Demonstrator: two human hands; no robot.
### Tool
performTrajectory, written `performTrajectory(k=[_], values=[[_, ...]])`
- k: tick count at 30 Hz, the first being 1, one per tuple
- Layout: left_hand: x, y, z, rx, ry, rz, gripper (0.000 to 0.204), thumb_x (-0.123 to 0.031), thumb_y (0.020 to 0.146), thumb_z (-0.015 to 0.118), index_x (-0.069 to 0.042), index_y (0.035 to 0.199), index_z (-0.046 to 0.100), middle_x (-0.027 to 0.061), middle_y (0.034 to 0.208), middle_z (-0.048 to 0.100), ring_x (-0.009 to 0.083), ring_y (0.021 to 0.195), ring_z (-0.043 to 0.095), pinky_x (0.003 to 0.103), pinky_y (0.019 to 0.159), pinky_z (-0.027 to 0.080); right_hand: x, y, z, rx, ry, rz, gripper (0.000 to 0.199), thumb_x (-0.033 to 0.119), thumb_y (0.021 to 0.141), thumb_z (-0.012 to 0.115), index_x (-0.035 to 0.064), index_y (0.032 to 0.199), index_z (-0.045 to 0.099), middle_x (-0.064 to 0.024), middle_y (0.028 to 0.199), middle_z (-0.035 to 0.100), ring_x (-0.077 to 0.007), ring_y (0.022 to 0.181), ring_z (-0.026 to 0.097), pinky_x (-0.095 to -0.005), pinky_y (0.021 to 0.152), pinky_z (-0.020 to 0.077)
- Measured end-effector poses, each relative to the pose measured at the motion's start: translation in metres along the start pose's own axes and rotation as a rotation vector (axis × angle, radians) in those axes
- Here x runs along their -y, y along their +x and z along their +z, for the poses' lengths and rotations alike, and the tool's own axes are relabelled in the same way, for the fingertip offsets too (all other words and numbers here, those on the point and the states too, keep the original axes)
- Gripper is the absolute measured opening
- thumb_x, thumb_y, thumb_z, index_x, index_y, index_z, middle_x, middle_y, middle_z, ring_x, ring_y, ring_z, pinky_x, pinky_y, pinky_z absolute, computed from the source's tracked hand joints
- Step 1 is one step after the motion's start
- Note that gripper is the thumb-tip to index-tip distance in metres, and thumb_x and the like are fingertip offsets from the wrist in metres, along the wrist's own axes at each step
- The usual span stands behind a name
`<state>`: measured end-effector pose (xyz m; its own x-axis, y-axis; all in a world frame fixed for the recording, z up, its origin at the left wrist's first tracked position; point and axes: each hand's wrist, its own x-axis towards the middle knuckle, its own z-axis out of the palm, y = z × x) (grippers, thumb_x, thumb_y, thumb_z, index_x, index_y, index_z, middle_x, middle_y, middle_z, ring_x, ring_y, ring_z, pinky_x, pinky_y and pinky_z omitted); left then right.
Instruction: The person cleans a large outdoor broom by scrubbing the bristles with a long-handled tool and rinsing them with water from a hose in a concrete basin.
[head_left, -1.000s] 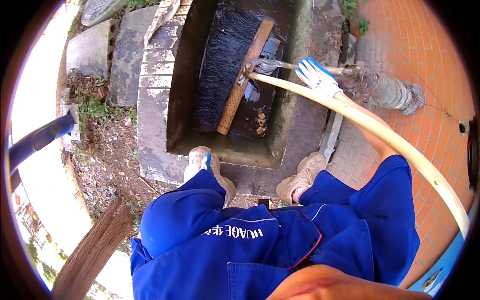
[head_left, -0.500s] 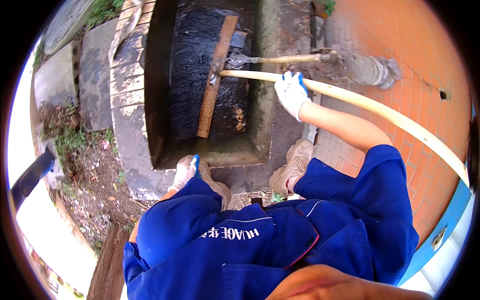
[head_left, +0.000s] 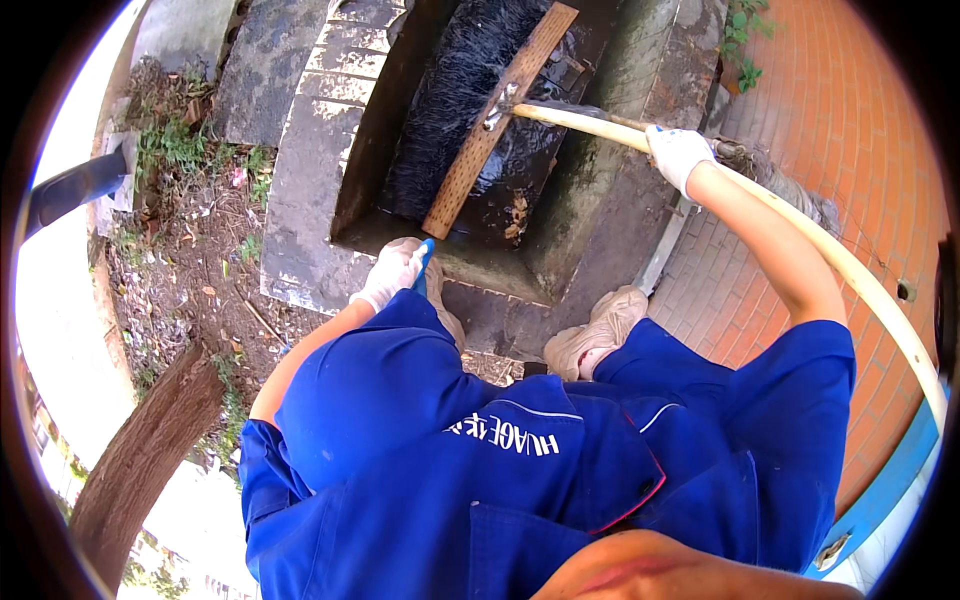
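Note:
My right hand, in a white work glove, is closed around the long pale wooden handle of a push broom. The broom's wide wooden head, dotted with rows of holes, lies slantwise inside a concrete trough. Long dark bristles spread from its left side over wet, dark ground. My left hand, gloved in white with blue on it, rests at my left knee, fingers extended and holding no tool.
My shoes stand at the trough's near edge. A second, grey muddy tool lies partly hidden behind the handle, over orange brick paving. Leafy soil, a tree trunk and a dark post are on the left.
The view has turned, so the trough now slants to the upper right. My right arm reaches farther out on the handle. The second tool is now mostly behind the broom handle.

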<state>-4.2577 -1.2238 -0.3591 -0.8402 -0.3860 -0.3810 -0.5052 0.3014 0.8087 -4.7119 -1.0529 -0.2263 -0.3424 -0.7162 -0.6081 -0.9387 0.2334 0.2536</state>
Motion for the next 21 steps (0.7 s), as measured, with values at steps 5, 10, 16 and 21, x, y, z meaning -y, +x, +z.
performTrajectory(k=[5, 10, 16, 21], values=[[-0.014, 0.01, -0.002, 0.057, 0.066, -0.054, 0.043, -0.038, 0.097, 0.042, -0.002, 0.089, 0.064, 0.0212, 0.089, 0.064, 0.0403, 0.092, 0.059, 0.046, 0.082, 0.045, -0.005, -0.015, -0.013, 0.038, -0.078, 0.013, 0.021, 0.019, 0.094, 0.043, 0.0057, 0.098, 0.058, -0.0147, 0.086, 0.069, -0.0304, 0.078, 0.068, -0.041, 0.068, 0.0535], [-0.002, 0.007, 0.003, -0.011, 0.104, 0.003, 0.044, -0.04, 0.097, 0.041, -0.002, 0.091, 0.064, 0.0214, 0.091, 0.065, 0.0401, 0.093, 0.059, 0.045, 0.083, 0.045, -0.02, -0.023, 0.0, 0.102, -0.064, 0.02, 0.023, 0.017, 0.095, 0.039, 0.0045, 0.102, 0.058, -0.0164, 0.091, 0.069, -0.031, 0.082, 0.068, -0.0424, 0.07, 0.053], [-0.002, 0.002, 0.0, -0.018, 0.131, 0.048, 0.046, -0.039, 0.098, 0.039, -0.003, 0.087, 0.065, 0.0206, 0.089, 0.065, 0.0397, 0.092, 0.059, 0.046, 0.082, 0.044, -0.037, -0.042, 0.001, 0.138, -0.098, 0.003, 0.022, 0.011, 0.093, 0.041, 0.0001, 0.108, 0.052, -0.0189, 0.089, 0.068, -0.0315, 0.081, 0.068, -0.042, 0.069, 0.053], [-0.005, 0.008, 0.0, 0.054, 0.111, 0.028, 0.046, -0.038, 0.099, 0.038, -0.003, 0.082, 0.063, 0.0191, 0.086, 0.064, 0.0387, 0.089, 0.059, 0.045, 0.081, 0.045, -0.011, 0.0, 0.044, 0.17, 0.004, 0.319, 0.044, 0.029, 0.099, 0.029, 0.0058, 0.101, 0.066, -0.016, 0.098, 0.069, -0.033, 0.085, 0.067, -0.0452, 0.074, 0.0528]])
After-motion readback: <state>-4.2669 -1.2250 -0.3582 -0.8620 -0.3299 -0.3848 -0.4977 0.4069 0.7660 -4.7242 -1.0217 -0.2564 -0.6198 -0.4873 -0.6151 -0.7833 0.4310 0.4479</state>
